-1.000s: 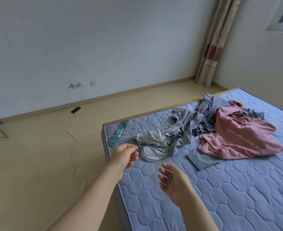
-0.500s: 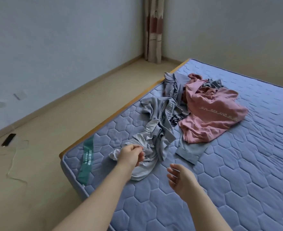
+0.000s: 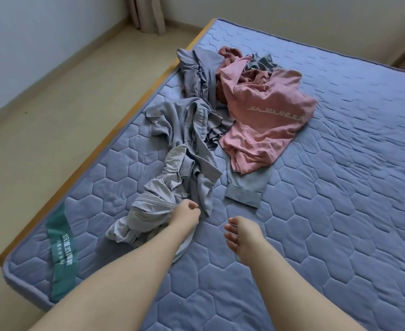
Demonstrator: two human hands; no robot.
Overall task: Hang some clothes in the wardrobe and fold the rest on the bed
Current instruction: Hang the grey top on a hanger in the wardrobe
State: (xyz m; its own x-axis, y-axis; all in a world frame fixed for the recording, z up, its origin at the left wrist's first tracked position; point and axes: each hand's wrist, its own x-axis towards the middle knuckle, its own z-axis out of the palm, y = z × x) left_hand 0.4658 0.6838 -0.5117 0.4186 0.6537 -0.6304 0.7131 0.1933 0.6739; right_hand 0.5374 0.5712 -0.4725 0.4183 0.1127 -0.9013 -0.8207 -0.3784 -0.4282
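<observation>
At the near corner of the bed, the person's left hand (image 3: 187, 215) grips a bunched fistful of a light grey garment (image 3: 149, 211), fingers curled round the gathered cloth.

Likely trouble: this garment runs up into a twisted heap of darker grey clothes (image 3: 189, 130), and the two look tangled together. A lift from this one handful could drag the heap along, or pull pieces off the bed edge onto the floor (image 3: 53, 103), since the heap lies close to that side. A one-handed grab also leaves the garment crumpled, so finding its shoulders or waistband for hanging or folding may be slow.

Both bare forearms reach forward from the bottom of the view. The left arm crosses over the garment's near end. The right hand (image 3: 240, 235) holds nothing, its fingers loosely curled, palm turned left, just above the mattress (image 3: 339, 211); whether it touches the surface cannot be told.

Beyond the hands, a blue-grey piece with a folded cuff (image 3: 244, 189) lies flat, partly under a pink T-shirt (image 3: 268, 111) with a line of pale lettering. The mattress is bare, blue, quilted in hexagons, with a green label (image 3: 60, 249) at its corner and a wooden frame edge (image 3: 115, 137) along the left. A curtain (image 3: 149, 13) hangs in the far corner. No wardrobe is in view.
</observation>
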